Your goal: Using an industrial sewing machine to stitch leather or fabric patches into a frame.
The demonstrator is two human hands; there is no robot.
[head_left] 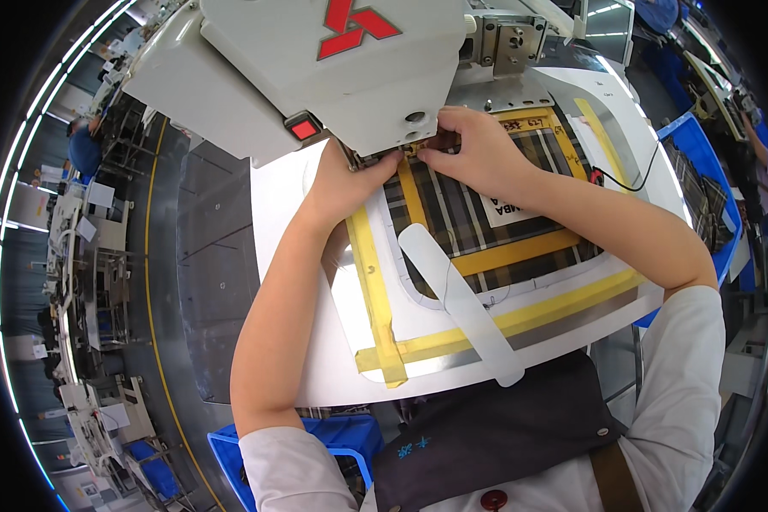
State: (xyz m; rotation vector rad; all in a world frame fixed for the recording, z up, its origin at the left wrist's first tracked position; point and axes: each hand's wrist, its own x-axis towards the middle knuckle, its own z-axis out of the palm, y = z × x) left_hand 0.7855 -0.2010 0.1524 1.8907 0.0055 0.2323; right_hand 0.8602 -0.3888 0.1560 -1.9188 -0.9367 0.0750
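Both of my hands meet under the front of a white industrial sewing machine head (384, 68). My left hand (346, 183) has its thumb stretched toward the right and its fingers curled in under the head, mostly hidden. Thumb and bent forefinger of my right hand (482, 158) come together in a pinch close to the left thumb. What either hand holds there is too small or hidden to make out. Below them, dark plaid fabric (503, 282) lies in a clamp plate edged with yellow tape (495, 328). A white printed label (508, 212) rests on the fabric.
A pale, round-ended strip (461, 303) lies slanting across the frame. On the machine is a red switch (303, 128). Blue bins stand at the right (700, 162) and below the table (341, 435). A black cable (636, 183) runs at the right. Other workstations line the left.
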